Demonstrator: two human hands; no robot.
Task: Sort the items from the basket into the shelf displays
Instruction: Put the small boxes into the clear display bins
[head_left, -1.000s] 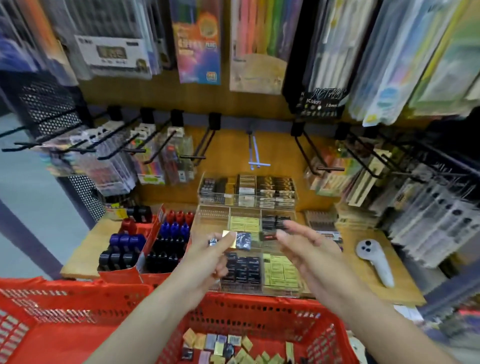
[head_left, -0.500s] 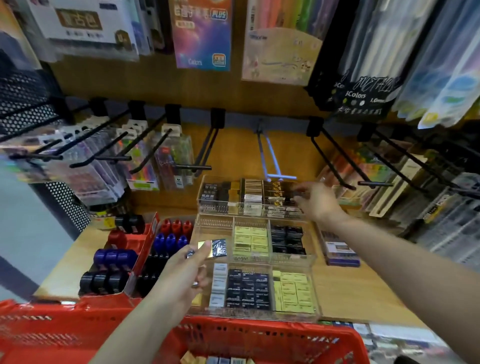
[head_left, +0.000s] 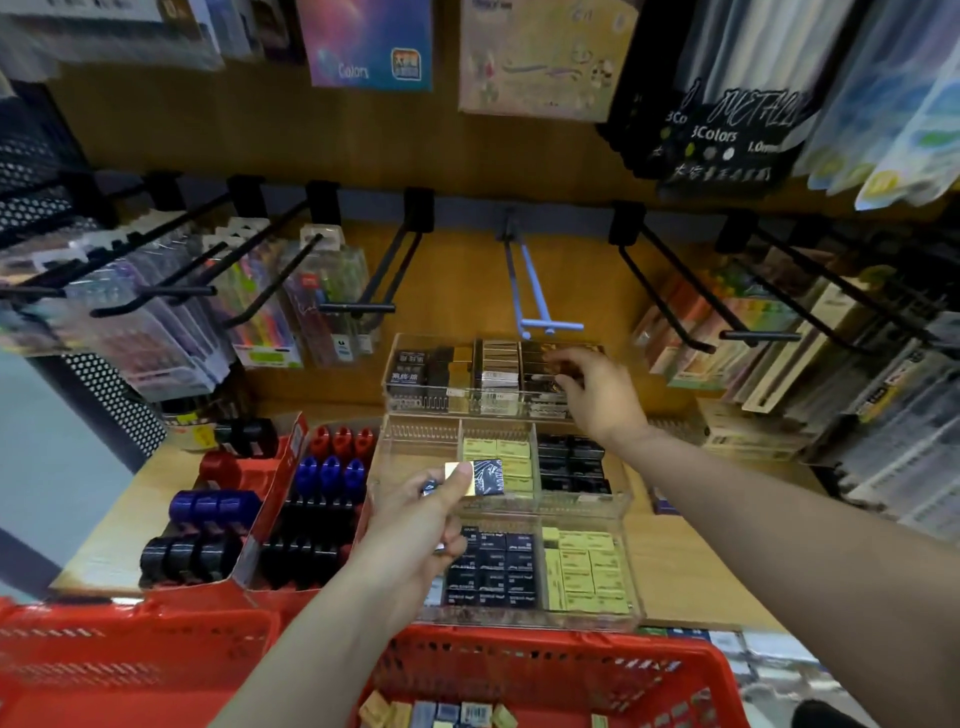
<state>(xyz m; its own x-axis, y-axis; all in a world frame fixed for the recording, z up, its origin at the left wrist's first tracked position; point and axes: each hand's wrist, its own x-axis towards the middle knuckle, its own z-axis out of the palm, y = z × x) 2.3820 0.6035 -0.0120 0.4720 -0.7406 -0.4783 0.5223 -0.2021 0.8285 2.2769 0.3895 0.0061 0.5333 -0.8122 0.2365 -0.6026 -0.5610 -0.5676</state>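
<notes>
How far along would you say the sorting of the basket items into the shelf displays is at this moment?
Midway, roughly. The clear display trays already hold rows of small boxes. In hand: the right hand reaches into the top tray, and the left hand pinches a few small packs, one gold and dark. Left: loose packs lie in the red basket.

Two hands: the left hand (head_left: 415, 525) and the right hand (head_left: 597, 387). One red basket (head_left: 545, 670). Three clear trays: back tray (head_left: 400, 364), middle tray (head_left: 421, 436), front tray (head_left: 631, 587). Three red rollers (head_left: 340, 440), three blue rollers (head_left: 330, 473). One blue hook (head_left: 535, 291). The loose packets (head_left: 441, 714) in the basket are too cut off to count.
</notes>
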